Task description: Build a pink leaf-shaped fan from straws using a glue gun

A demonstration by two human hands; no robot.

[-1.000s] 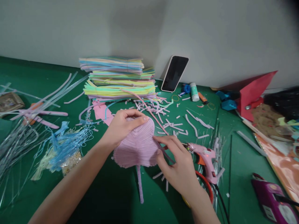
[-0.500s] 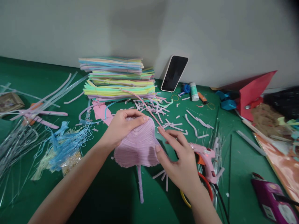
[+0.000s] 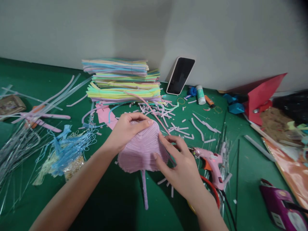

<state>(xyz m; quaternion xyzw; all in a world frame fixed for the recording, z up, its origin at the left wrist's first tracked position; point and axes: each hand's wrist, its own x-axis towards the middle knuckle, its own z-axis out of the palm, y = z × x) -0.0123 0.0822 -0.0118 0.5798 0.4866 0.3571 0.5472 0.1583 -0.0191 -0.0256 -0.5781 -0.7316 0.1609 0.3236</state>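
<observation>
A lavender hand fan, its face covered in ribbed chenille stems, is held up in the middle with its wrapped handle pointing down. My left hand grips the fan's upper left edge, thumb on the front and fingers curled behind. At the fan's right edge is my right hand, its thumb on the face and index fingertip at the rim. Its other fingers are bent and partly hidden. A narrow strip shows between the fan and the right palm; I cannot tell whether it is loose.
Behind the fan lie bundled chenille stems and cut lavender pieces. A phone leans on the wall. Right of my right hand are a pink glue gun and red-and-yellow rings. Blue tassels and clear rods lie left.
My right hand has shifted left onto the fan; its thumb has moved farther over the face and its index fingertip has come to the rim. The left hand stays in place.
</observation>
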